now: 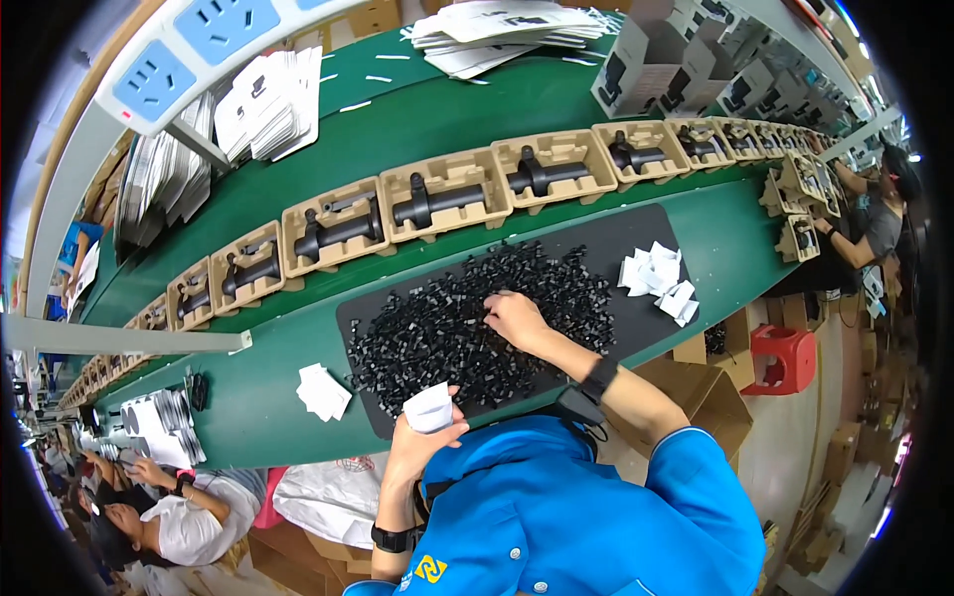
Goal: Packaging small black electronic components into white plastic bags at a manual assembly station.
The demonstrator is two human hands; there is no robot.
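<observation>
A wide heap of small black plastic parts [427,333] covers most of a dark grey mat [641,233] in front of me. My right hand [515,320] reaches into the heap's middle with its fingers bent down among the parts; whether a part is between the fingertips is too small to tell. Near the mat's front edge, my left hand [422,442] grips a small white paper bag [429,407], held upright between thumb and fingers. White paper bags [656,270] lie loosely at the mat's right end, and a smaller stack of white bags [324,391] rests on the green table left of the mat.
Beyond the mat, a row of brown pulp trays [445,194] holding black devices curves across the green table [268,397]. Leaflet stacks [268,104] and grey boxes [646,74] stand behind. Co-workers sit at both sides; a red stool [780,360] and cardboard box [696,402] are at right.
</observation>
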